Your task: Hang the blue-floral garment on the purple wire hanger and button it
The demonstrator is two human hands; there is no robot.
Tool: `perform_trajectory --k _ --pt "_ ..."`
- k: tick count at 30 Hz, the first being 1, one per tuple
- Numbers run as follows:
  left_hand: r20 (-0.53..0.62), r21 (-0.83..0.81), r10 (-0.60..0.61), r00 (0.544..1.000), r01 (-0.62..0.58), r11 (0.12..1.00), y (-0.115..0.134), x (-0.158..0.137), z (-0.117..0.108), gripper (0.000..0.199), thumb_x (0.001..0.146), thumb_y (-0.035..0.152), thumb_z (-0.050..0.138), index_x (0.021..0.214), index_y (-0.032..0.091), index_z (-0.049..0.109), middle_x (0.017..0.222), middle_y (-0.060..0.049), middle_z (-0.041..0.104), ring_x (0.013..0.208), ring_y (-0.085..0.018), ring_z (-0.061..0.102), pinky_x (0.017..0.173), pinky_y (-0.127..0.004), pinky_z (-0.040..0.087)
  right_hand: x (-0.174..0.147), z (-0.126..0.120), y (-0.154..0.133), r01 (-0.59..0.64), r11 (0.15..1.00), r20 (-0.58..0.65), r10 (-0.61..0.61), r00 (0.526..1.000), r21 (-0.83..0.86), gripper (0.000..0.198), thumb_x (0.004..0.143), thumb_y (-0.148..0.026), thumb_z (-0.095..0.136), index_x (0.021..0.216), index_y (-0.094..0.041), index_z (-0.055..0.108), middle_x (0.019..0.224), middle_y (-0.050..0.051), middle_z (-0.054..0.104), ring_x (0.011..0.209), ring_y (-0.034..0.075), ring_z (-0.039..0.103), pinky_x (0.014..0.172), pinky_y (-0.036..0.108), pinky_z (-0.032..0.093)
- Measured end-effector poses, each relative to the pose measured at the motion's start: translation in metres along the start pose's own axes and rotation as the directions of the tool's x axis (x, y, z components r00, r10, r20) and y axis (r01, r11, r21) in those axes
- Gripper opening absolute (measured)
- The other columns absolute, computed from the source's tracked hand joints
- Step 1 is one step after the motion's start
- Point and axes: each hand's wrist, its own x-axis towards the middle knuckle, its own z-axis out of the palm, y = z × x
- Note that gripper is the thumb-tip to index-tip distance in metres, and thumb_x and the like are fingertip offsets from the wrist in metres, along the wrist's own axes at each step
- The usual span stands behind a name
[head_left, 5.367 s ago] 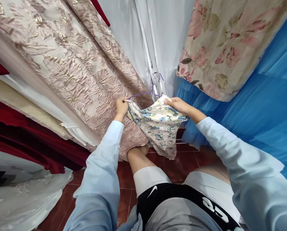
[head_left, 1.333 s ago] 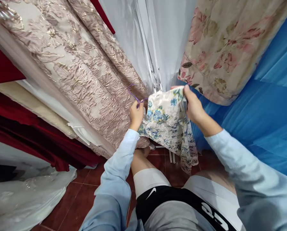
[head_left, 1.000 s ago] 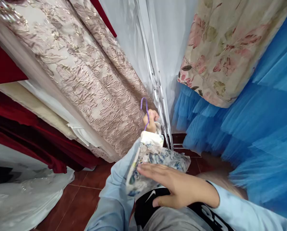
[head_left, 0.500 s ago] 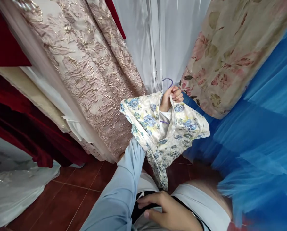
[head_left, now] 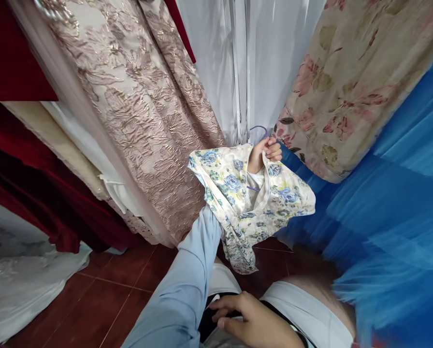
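Note:
My left arm, in a light blue sleeve [head_left: 180, 270], runs inside a white top with blue flowers [head_left: 234, 183] and comes out at its neck opening. Closed fingers of my left hand [head_left: 267, 152] grip a purple clothes hanger [head_left: 259, 128] just below its hook, beside the top's neckline. Part of the hanger's bar shows within the neck opening; the rest is hidden by cloth. The top hangs around my forearm, its lower part bunched. Low in the view, my right hand [head_left: 254, 319] rests over my lap, fingers stretched and apart, holding nothing that I can see.
A pink-gold brocade gown [head_left: 144, 111], white satin cloth [head_left: 216, 63], and a beige floral garment [head_left: 332, 106] hang ahead. Blue tulle [head_left: 390, 208] fills the right side. Dark red garments [head_left: 31, 169] and white lace [head_left: 28, 295] are left. Reddish floor tiles [head_left: 118, 290] lie below.
The view has shifted slightly, with the top and my left hand appearing a little lower and further right. The top's hanging lower end has drawn up. My left hand keeps its grip.

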Motion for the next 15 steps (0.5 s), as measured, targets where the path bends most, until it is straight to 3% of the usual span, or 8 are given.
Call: perform_trajectory --k 4,9,12,15 --pt "0.016 -0.172 -0.007 1.0 0.009 0.985 0.01 -0.009 -0.013 0.044 0.093 0.067 0.047 0.061 0.036 0.044 0.053 -0.001 0.033 0.068 -0.021 0.022 0.089 -0.047 0.042 0.002 0.001 0.009 0.005 1.0 0.014 -0.004 1.0 -0.013 0.044 0.09 -0.033 0.068 0.133 -0.024 0.072 0.118 0.007 0.078 0.109 0.023 0.073 0.097 0.029 0.053" --pt "0.064 -0.413 -0.052 0.997 0.074 0.908 0.005 -0.035 -0.031 0.039 0.093 0.051 0.054 0.059 0.034 0.048 0.052 -0.001 0.031 0.071 -0.022 0.039 0.112 -0.048 0.033 0.007 0.002 0.02 0.021 1.0 0.043 -0.022 0.999 0.008 0.043 0.092 -0.037 0.067 0.131 -0.021 0.072 0.115 0.008 0.079 0.108 0.024 0.073 0.096 0.032 0.053" --pt "0.039 -0.518 -0.096 0.995 0.102 0.85 -0.007 -0.047 -0.035 0.037 0.098 0.045 0.051 0.065 0.028 0.056 0.059 -0.003 0.048 0.088 -0.023 0.057 0.117 -0.045 0.033 0.012 -0.001 0.026 0.051 0.998 -0.004 -0.051 0.999 0.03 0.042 0.092 -0.043 0.066 0.125 -0.018 0.075 0.109 0.01 0.079 0.103 0.026 0.073 0.095 0.036 0.054" --pt "-0.015 -0.54 -0.141 0.99 0.111 0.834 -0.025 -0.063 -0.038 0.039 0.101 0.046 0.048 0.082 0.018 0.066 0.084 -0.008 0.067 0.111 -0.025 0.063 0.116 -0.05 0.037 0.018 -0.014 0.037 0.104 0.993 -0.149 -0.095 0.984 0.054 0.045 0.093 -0.051 0.064 0.12 -0.017 0.075 0.111 0.011 0.077 0.106 0.027 0.071 0.098 0.041 0.053"
